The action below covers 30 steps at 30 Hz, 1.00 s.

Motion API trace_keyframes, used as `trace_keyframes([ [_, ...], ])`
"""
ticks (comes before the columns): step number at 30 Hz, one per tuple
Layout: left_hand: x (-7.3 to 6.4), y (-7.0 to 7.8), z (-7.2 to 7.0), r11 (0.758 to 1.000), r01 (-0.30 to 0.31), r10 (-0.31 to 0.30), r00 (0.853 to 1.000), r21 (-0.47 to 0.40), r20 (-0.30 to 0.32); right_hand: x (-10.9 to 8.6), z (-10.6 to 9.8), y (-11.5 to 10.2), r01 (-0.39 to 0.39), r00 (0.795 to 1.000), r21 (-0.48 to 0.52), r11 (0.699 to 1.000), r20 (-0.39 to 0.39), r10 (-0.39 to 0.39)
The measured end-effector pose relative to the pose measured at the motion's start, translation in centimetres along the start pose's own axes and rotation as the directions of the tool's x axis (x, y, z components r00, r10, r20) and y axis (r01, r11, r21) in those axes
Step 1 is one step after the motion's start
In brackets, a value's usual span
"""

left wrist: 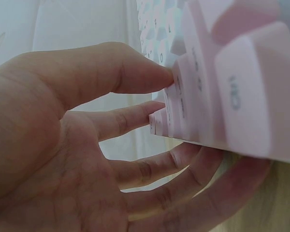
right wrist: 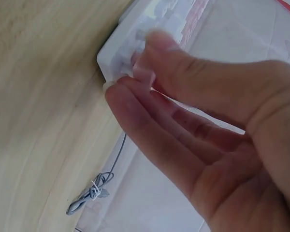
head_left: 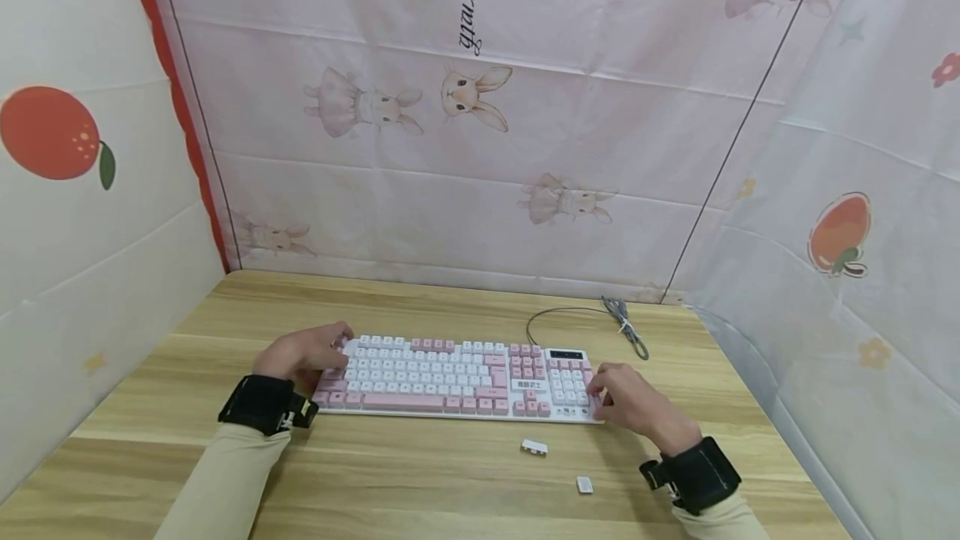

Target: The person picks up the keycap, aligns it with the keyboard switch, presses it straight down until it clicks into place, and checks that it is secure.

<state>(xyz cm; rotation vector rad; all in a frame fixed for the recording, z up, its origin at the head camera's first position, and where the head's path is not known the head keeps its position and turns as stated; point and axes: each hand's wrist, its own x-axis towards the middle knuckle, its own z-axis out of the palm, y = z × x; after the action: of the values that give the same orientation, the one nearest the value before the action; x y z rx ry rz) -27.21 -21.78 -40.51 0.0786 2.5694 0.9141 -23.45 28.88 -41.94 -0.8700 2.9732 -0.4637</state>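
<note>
A pink and white keyboard lies lengthwise across the wooden table. At its left end, my left hand grips the edge. The left wrist view shows the thumb on the pink keys and the other fingers along the side and lower edge. My right hand grips the opposite end, by the number pad. In the right wrist view its thumb is over the top and its fingers lie against the side, with a pink key between them. Bare sockets show at the number pad's lower right.
In front of the keyboard lie a wide white keycap and a smaller square one. Behind it, a grey cable is bundled with a white tie. Printed cloth hangs along the table's back and sides.
</note>
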Motion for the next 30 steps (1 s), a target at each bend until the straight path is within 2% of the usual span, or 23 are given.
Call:
trace_keyframes([
  [10,0.13,-0.07,-0.01,1.0,-0.003,0.003,1.0,0.006,0.001,0.14,-0.04,0.01,0.038,0.999,-0.016,0.999,-0.022,-0.038],
  [21,0.22,-0.13,0.02,1.0,-0.013,0.013,1.0,0.013,0.003,0.28,0.11,-0.03,-0.009,1.0,-0.009,1.0,-0.008,0.009],
  [30,0.24,-0.14,0.01,1.0,0.001,-0.001,1.0,-0.015,0.006,0.34,0.07,-0.24,-0.013,1.0,-0.034,0.999,-0.011,0.013],
])
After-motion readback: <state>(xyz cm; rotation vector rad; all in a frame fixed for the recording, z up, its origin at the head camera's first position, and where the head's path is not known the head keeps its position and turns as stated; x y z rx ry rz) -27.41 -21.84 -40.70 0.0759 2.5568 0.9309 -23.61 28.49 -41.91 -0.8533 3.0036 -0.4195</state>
